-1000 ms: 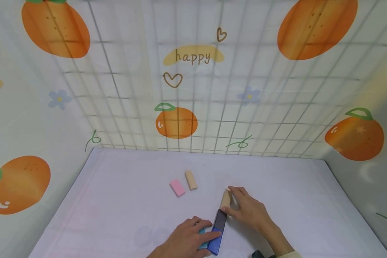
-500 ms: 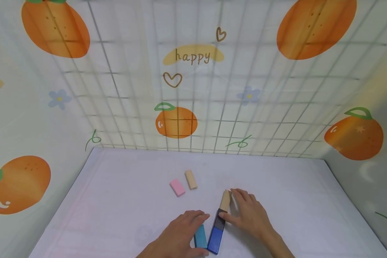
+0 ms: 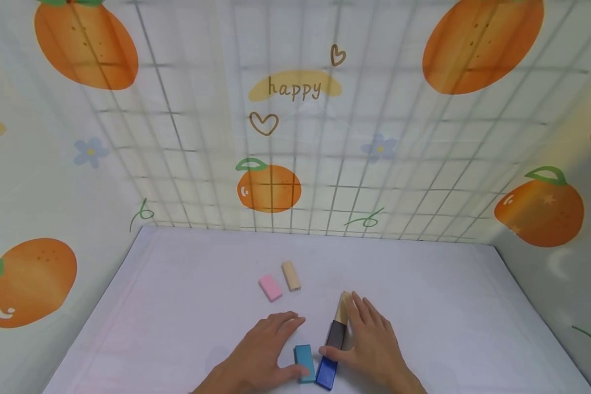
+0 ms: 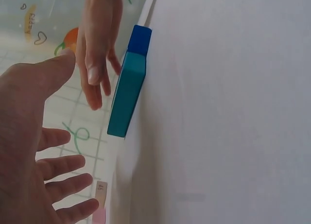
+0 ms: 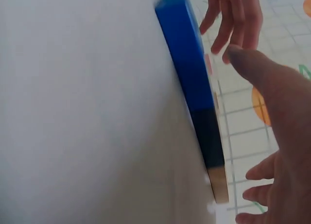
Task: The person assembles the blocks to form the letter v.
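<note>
A row of blocks lies end to end on the white table: a blue block [image 3: 327, 374] nearest me, a black block [image 3: 335, 335], then a plain wooden block [image 3: 341, 311]. Left of the blue one is a teal block [image 3: 303, 357], its near end close to the blue block. My left hand [image 3: 256, 350] hovers beside the teal block, fingers spread and thumb overlapping its near end in the head view. On the row's other side is my right hand [image 3: 374, 347], fingers extended along the wooden block, thumb across the row. Both wrist views show the hands holding nothing.
Farther back on the table [image 3: 192, 284] lie a pink block [image 3: 270, 288] and another plain wooden block [image 3: 291, 275], side by side. A white cloth with printed oranges [image 3: 269, 189] and grid lines rises behind the table and along both sides.
My left hand has lifted off the blue and teal blocks and drawn back left, uncovering the teal one. My right hand has slid toward me along the row, letting go of the wooden block.
</note>
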A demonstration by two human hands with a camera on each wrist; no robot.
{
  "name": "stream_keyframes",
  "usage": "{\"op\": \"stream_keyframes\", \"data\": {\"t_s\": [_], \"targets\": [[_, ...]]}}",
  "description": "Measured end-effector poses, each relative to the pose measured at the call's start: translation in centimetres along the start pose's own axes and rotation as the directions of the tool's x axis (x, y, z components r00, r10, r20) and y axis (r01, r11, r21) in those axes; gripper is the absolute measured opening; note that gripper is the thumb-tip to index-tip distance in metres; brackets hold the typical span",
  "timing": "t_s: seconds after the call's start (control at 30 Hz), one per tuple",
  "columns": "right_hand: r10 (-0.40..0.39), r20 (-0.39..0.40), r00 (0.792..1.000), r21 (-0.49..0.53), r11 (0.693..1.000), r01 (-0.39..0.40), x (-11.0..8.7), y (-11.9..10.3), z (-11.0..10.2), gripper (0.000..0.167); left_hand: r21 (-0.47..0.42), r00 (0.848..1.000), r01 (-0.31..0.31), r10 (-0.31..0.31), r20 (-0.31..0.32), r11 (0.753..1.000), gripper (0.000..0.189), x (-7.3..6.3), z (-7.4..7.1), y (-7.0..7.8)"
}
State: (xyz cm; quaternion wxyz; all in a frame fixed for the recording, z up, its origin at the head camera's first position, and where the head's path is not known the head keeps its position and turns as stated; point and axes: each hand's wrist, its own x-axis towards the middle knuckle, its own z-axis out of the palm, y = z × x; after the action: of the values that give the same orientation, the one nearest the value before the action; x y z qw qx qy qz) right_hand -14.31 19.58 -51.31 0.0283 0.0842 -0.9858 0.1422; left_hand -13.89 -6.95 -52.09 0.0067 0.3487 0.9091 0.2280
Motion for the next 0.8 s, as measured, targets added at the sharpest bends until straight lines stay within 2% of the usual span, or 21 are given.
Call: {"op": "stream_keyframes", "data": {"t_s": [0.3,0.53,0.8], "targets": [[0.065,0.087,0.994,-0.014,0.998,-0.064,-0.7,-1.8,0.7,0.143,-0.008,0.998,0.070,-0.070,0.010,0.998,0.084,-0.2,-0.4,-0.6],[0.117,0.162,0.980,-0.033,0.993,-0.113,-1.1,-2.8,0.8,0.151,0.026,0.998,0.060,-0.059,-0.030,0.998,0.084,-0.2,-0.5,-1.1],[0.177,0.190,0.966,-0.034,0.984,-0.174,-1.2,-3.5,1.2,0.153,0.038,0.997,0.061,-0.059,-0.044,0.997,0.083,-0.1,-0.6,-1.4]]}}
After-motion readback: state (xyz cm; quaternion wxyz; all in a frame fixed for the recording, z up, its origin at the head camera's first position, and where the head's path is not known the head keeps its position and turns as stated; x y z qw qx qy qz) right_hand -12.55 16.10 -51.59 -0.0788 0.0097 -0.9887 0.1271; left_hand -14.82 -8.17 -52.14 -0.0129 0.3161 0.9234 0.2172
